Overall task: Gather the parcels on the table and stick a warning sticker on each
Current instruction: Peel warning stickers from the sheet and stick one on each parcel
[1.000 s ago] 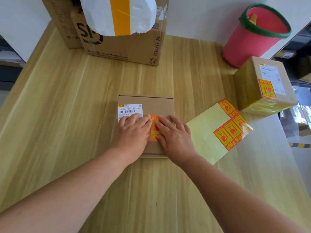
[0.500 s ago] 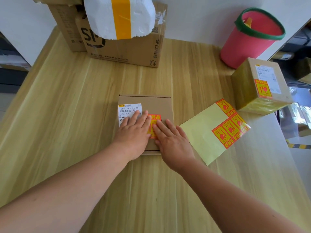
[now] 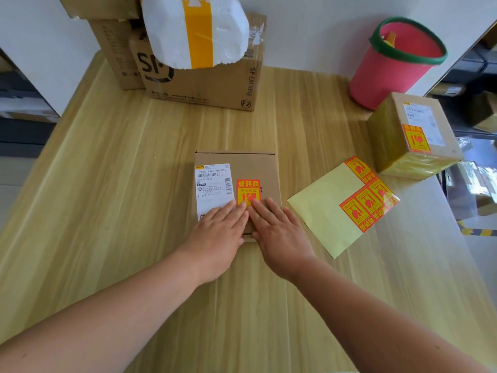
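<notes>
Flat box [image 3: 236, 168] sits mid table [image 3: 107, 184], w/ your L hand [image 3: 217, 232] & R hand [image 3: 279, 238] side by side on its near end.
Sticker [image 3: 248, 191] is on the flat box, just right of the label [image 3: 212, 184]. Sticker sheet [image 3: 330, 211] lies to the right, small box [image 3: 414, 135] behind that, bucket [image 3: 395, 63] behind it. Big boxes [image 3: 204, 82] at the back, foam box [image 3: 193, 30] on top.

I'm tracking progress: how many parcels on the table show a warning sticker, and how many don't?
Showing a warning sticker: 2 (flat box, tape-wrapped box)
Showing none: 4 (SF Express carton, plain carton, carton atop it, white foam box)
Total: 6 parcels
</notes>
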{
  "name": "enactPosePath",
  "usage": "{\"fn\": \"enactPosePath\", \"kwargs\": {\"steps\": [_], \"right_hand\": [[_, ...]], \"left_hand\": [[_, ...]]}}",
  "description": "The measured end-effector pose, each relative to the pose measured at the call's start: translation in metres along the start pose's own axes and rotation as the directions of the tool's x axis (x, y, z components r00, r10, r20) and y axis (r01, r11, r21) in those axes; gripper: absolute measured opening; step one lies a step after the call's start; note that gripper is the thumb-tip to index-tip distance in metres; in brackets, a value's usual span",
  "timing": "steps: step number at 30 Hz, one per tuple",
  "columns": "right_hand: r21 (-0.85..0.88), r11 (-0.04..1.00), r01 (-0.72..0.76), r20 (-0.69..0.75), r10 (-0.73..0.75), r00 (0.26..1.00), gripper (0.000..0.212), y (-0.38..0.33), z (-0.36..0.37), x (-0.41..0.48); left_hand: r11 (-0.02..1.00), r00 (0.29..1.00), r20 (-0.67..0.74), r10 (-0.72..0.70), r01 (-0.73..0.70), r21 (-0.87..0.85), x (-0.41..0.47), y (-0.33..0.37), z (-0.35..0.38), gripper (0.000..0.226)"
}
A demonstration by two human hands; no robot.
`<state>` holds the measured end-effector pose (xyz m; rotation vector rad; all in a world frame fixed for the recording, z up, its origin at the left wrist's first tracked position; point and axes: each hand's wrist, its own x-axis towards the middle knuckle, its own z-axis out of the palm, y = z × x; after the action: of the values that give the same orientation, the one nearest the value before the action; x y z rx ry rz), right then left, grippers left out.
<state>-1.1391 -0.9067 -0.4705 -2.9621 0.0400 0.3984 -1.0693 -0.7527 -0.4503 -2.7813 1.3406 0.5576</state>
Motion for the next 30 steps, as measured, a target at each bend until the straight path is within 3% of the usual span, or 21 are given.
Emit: {"fn": "enactPosePath", "kwargs": {"steps": [5,11,15,17,19,21,24,30], "right_hand": [[-0.023,1.0,-0.003,-0.022,0.002,1.0,0.054,-0.004,0.001,-0.013],[0.019,1.0,-0.024,0.034,0.024,0.999,0.058,-0.006,-0.003,-0.015],[0.228,0.953,-0.199,-0.028,0.211,0.977,0.078,-0.008,-0.009,-0.024],[0.345,0.881,-0.325,0.004,0.345,0.939,0.093,-0.01,-0.009,-0.025],[0.473,0.774,-0.421,0.062,0.448,0.892,0.1,-0.014,-0.01,-0.02],[0.545,0.687,-0.48,0.096,0.518,0.85,0.096,-0.017,-0.01,-0.014],[0.563,0.648,-0.513,0.076,0.577,0.813,0.079,-0.017,-0.012,-0.013],[0.582,0.623,-0.522,0.003,0.641,0.768,0.053,-0.003,-0.041,-0.031]], "left_hand": [[0.999,1.0,0.019,0.02,-0.02,0.047,-0.004,-0.002,0.003,0.059],[0.999,0.999,0.013,0.034,-0.034,-0.013,-0.002,-0.006,-0.001,0.059],[0.952,0.975,-0.07,-0.211,0.189,-0.239,-0.012,-0.016,-0.005,0.086],[0.846,0.916,-0.023,-0.4,0.36,-0.393,-0.015,-0.022,-0.004,0.108],[0.676,0.853,0.126,-0.507,0.484,-0.556,-0.016,-0.025,-0.004,0.118],[0.55,0.834,0.235,-0.499,0.515,-0.657,-0.015,-0.027,0.001,0.1],[0.565,0.842,0.188,-0.507,0.488,-0.665,-0.018,-0.028,0.003,0.058],[0.613,0.874,0.136,-0.467,0.431,-0.663,-0.007,-0.016,-0.018,0.05]]}}
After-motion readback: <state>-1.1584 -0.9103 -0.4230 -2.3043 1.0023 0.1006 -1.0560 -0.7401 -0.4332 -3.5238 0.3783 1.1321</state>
